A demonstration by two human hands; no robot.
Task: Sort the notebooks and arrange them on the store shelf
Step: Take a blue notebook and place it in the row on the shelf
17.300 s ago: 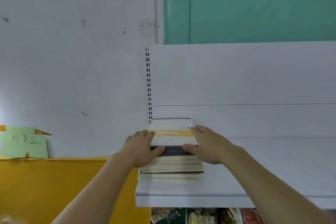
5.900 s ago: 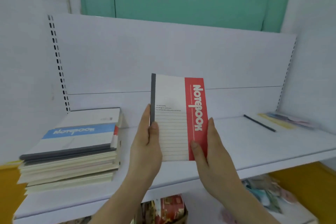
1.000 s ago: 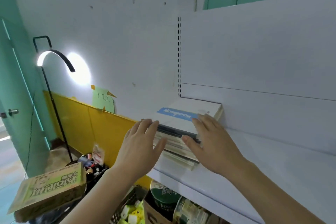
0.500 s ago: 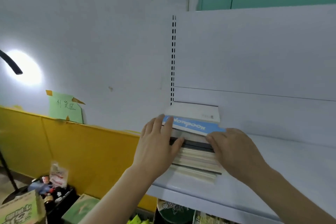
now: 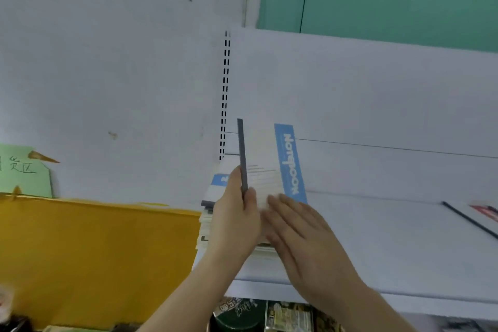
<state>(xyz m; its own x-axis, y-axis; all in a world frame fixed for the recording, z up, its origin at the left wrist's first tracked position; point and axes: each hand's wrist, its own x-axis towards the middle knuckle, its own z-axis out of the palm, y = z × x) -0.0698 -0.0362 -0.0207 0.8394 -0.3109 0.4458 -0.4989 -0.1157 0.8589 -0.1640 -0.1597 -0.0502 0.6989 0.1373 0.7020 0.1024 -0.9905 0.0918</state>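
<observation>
Left hand [image 5: 237, 219] pinched the grey spine of a blue-banded notebook [image 5: 269, 164], held upright above the notebook pile [image 5: 213, 197] at the shelf's [image 5: 377, 245] 9 o'clock end; right hand [image 5: 304, 234] lay flat, fingers straight, against the cover's lower edge; black pen [image 5: 469, 219] at 3 o'clock.

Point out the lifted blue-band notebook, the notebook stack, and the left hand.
blue-band notebook [image 5: 288, 162], head view, blue title band.
notebook stack [image 5: 215, 191], head view, top cover.
left hand [image 5: 234, 221], head view, back of hand.
</observation>
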